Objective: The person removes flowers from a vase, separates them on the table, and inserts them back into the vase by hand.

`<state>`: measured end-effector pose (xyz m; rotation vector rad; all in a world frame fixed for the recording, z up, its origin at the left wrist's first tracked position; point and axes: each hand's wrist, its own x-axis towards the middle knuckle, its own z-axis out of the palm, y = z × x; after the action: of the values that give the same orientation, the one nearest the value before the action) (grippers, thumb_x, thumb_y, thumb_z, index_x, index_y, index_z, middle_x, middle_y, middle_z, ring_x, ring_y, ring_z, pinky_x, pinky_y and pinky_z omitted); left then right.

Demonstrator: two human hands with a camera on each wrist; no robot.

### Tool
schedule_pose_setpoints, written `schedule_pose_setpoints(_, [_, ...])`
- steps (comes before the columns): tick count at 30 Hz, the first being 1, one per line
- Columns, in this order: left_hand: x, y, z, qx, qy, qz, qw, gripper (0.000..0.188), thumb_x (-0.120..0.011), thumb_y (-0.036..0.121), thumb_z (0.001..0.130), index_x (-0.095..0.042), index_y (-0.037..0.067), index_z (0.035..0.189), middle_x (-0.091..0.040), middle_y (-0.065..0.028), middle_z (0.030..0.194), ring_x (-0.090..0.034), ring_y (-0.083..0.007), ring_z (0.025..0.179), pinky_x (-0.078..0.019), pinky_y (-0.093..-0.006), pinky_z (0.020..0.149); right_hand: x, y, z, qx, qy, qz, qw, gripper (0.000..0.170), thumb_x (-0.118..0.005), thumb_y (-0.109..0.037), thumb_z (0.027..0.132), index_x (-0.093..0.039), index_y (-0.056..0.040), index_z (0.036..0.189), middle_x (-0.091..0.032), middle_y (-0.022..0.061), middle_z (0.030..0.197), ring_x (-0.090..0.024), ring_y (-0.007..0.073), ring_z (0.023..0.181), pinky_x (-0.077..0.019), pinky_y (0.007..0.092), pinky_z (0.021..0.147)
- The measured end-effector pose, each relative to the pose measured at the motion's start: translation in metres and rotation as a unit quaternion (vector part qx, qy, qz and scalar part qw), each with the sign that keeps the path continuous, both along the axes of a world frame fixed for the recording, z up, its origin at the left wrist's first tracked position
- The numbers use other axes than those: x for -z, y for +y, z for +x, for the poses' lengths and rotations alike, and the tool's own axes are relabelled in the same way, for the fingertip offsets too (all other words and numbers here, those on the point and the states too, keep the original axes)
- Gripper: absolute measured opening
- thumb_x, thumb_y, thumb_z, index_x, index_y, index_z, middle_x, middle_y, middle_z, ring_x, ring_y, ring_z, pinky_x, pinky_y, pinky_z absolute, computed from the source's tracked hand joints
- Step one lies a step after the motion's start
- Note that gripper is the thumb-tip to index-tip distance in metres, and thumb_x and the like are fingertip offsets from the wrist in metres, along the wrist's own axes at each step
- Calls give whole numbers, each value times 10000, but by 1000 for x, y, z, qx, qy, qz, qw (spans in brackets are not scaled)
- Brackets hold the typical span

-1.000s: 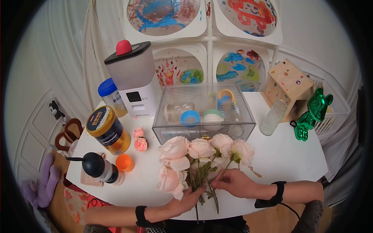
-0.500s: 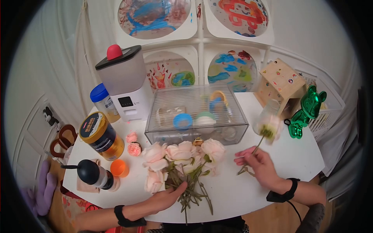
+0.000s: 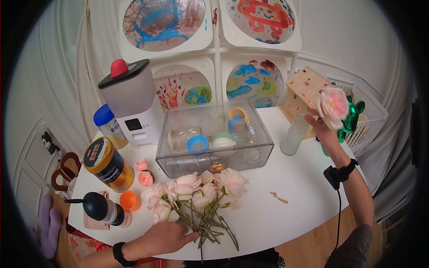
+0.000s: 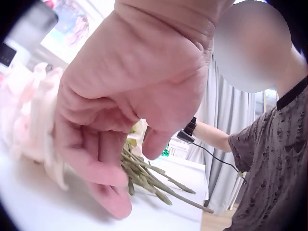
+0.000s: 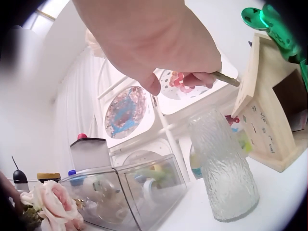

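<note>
My right hand pinches a single pale pink rose, its bloom raised above the wrist. Part of its green stem shows beyond the fingers in the right wrist view. Just left of that hand a textured clear glass vase stands upright. A bunch of pink roses lies at the table's front, stems toward the person. Beside these stems is my left hand, its thumb reaching their edge. In the left wrist view its fingers bend loosely down by the stems, the palm bare.
A clear lidded box stands behind the bunch. To the left are a white dispenser, a gold-lidded tub, a black-topped bottle and an orange cup. A wooden house and a green shiny figure stand back right.
My right hand has drawn one rose out of the bunch and carried it right and up beside the vase. The remaining roses lie lower on the table, and my left hand has shifted left.
</note>
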<state>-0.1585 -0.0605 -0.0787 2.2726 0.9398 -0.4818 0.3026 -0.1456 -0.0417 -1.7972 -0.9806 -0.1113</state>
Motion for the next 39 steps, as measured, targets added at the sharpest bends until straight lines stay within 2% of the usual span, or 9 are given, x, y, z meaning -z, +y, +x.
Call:
schedule_pose_setpoints(2, [-17, -1, 5, 57, 33, 64, 996, 607, -475, 487, 960, -690, -19, 703, -632, -220, 638, -644, -410, 670, -525, -459, 657, 8, 9, 1, -40, -31, 5, 999, 561, -769, -210, 812, -543, -36, 1295, -617, 68, 1176, -569, 163, 1030, -454, 305, 904])
schedule_pose_setpoints(5, [-32, -2, 14, 70, -2, 143, 987, 572, -530, 426, 942, -647, 1, 579, -582, -193, 536, -602, -407, 538, -501, -471, 546, 18, 16, 8, -91, 44, -53, 993, 597, -800, -229, 774, -551, -36, 1282, -621, 65, 1179, -570, 163, 1036, -449, 300, 907])
schedule_pose_setpoints(10, [-44, -2, 39, 69, -130, 195, 970, 432, -565, 367, 930, -637, -5, 720, -618, -171, 589, -626, -367, 556, -506, -452, 528, 28, 21, 21, -50, 13, -89, 995, 608, -829, -190, 716, -571, -27, 1242, -633, 63, 1142, -590, 156, 972, -469, 303, 886])
schedule_pose_setpoints(13, [-43, -3, 55, 86, -176, 205, 959, 359, -560, 356, 931, -617, 15, 835, -643, -154, 639, -640, -355, 585, -513, -442, 534, 22, 15, 17, -67, 65, -126, 988, 709, -833, -126, 697, -494, -42, 1313, -538, 76, 1258, -526, 181, 1118, -448, 298, 918])
schedule_pose_setpoints(15, [-41, -5, 60, 88, -193, 219, 952, 311, -586, 337, 920, -622, 37, 842, -654, -121, 646, -645, -322, 581, -509, -431, 539, 25, 5, 4, -70, -67, -63, 993, 720, -850, -95, 657, -489, -38, 1278, -544, 64, 1189, -527, 182, 1080, -451, 305, 920])
schedule_pose_setpoints(23, [-48, -7, 78, 121, -268, 193, 936, 202, -627, 258, 903, -604, 64, 954, -693, -67, 712, -670, -271, 634, -515, -390, 558, -10, -47, -97, -202, 41, -145, 968, 641, -883, -153, 632, -521, -72, 1154, -518, -16, 1005, -524, 121, 974, -444, 254, 852])
schedule_pose_setpoints(29, [-60, -16, 91, 143, -284, 187, 930, 247, -628, 285, 908, -588, 74, 1031, -700, -63, 794, -678, -268, 711, -523, -372, 600, 7, -43, -120, -288, -223, -119, 924, 647, -918, -316, 615, -545, -86, 1091, -565, 4, 975, -554, 147, 904, -454, 277, 810])
schedule_pose_setpoints(32, [-64, -14, 93, 154, -271, 181, 933, 287, -634, 306, 907, -574, 78, 1071, -698, -64, 816, -676, -271, 731, -525, -377, 618, 14, -41, -131, -366, 50, -51, 928, 611, -913, -279, 623, -535, -74, 1057, -534, 15, 968, -534, 156, 901, -433, 259, 816])
schedule_pose_setpoints(39, [-67, -8, 94, 155, -301, 201, 919, 291, -648, 299, 897, -573, 83, 1076, -697, -64, 811, -669, -287, 711, -521, -390, 625, 7, -26, -135, -485, 189, 10, 854, 527, -881, -174, 653, -502, -99, 1012, -501, 0, 934, -486, 117, 825, -415, 240, 777])
